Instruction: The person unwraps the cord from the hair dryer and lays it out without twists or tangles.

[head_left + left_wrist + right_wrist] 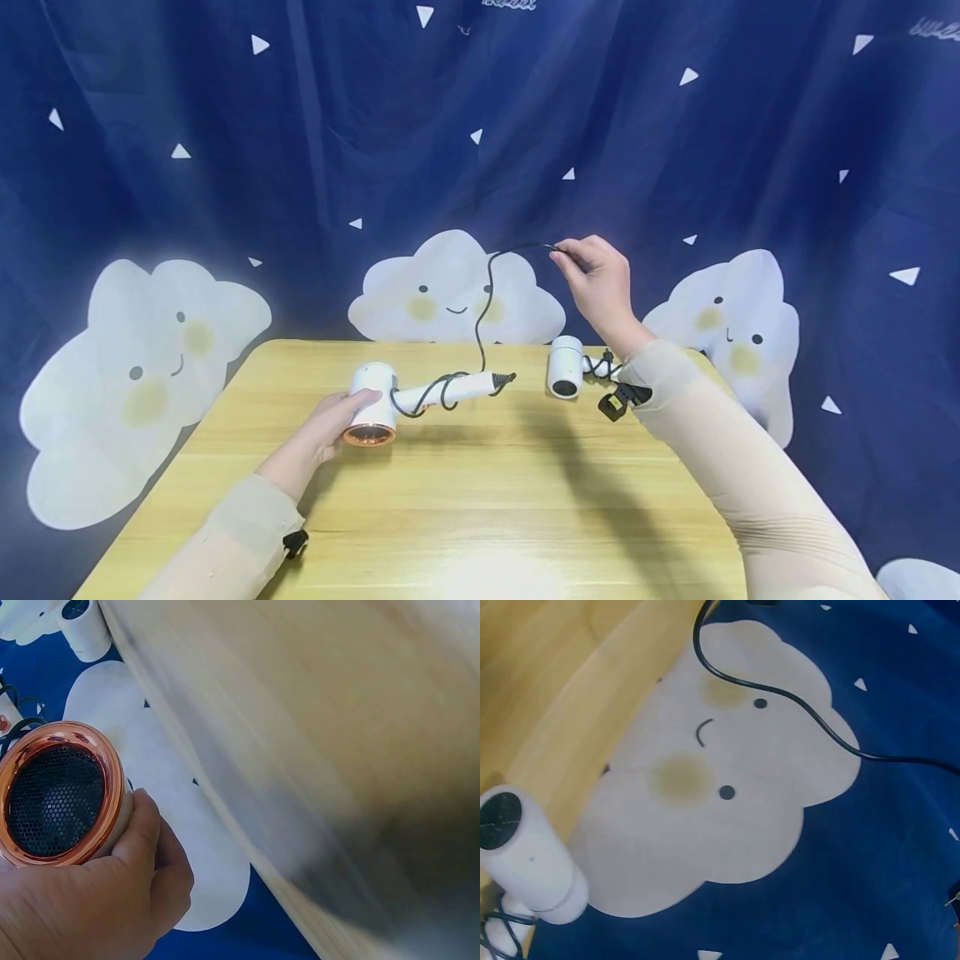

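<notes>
My left hand (333, 421) grips the head of a white hair dryer (373, 385) with a copper-coloured rim (112, 757), its thumb lying along the casing. The dryer's handle (472, 385) points right, with the black cord (491, 287) wound around it in several loops. From the handle the cord rises and bends right to my right hand (600, 279), which pinches it between thumb and fingers, high above the table's back edge. In the right wrist view the loose cord (795, 697) curves across the curtain, and the right hand is almost wholly out of that frame.
A second white hair dryer (565, 367), its cord wrapped around the handle, lies at the back right of the wooden table (465, 500), below my right forearm. Behind the table hangs a dark blue curtain (420, 175) printed with clouds and white triangles.
</notes>
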Available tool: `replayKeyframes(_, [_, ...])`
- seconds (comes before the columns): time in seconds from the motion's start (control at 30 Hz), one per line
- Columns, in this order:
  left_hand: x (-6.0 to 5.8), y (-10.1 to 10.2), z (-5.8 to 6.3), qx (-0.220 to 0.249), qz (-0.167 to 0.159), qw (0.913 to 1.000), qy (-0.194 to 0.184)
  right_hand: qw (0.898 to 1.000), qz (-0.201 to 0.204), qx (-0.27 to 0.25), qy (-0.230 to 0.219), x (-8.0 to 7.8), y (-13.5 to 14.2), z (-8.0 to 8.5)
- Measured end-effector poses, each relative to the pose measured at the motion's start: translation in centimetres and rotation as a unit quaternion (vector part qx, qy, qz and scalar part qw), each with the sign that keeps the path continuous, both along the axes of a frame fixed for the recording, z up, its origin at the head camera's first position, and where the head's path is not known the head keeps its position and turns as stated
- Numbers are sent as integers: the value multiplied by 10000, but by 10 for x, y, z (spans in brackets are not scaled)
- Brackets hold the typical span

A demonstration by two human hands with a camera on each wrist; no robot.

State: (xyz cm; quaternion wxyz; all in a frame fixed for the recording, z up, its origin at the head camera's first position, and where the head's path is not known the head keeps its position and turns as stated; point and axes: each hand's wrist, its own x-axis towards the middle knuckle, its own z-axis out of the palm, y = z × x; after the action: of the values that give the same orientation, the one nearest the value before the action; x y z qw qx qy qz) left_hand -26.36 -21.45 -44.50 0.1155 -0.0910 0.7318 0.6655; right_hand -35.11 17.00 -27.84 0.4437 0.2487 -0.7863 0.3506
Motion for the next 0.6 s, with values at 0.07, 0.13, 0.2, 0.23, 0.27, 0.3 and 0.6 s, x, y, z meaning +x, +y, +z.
replayKeyframes(0.07, [0,-1,0,40,28,10000,0,9999,-6,98,-51,0,1,-4])
replayKeyframes(0.13, [1,-1,1,61,2,10000,-1,9998,-16,181,-101,0,2,-8])
replayKeyframes(0.2, [1,-1,2,99,12,10000,-8,9995,-26,253,-162,1,4,-12])
replayKeyframes(0.23, [2,-2,2,101,-2,9999,-9,9995,-37,277,-177,1,5,-13])
replayKeyframes(0.27, [2,-2,2,98,-13,10000,-8,9993,-46,307,-203,1,6,-15])
replayKeyframes(0.3, [2,-2,3,98,-24,9999,-7,9991,-61,335,-238,1,8,-17])
replayKeyframes(0.6, [4,-5,3,77,0,10000,-42,9964,-132,581,-602,6,21,-38])
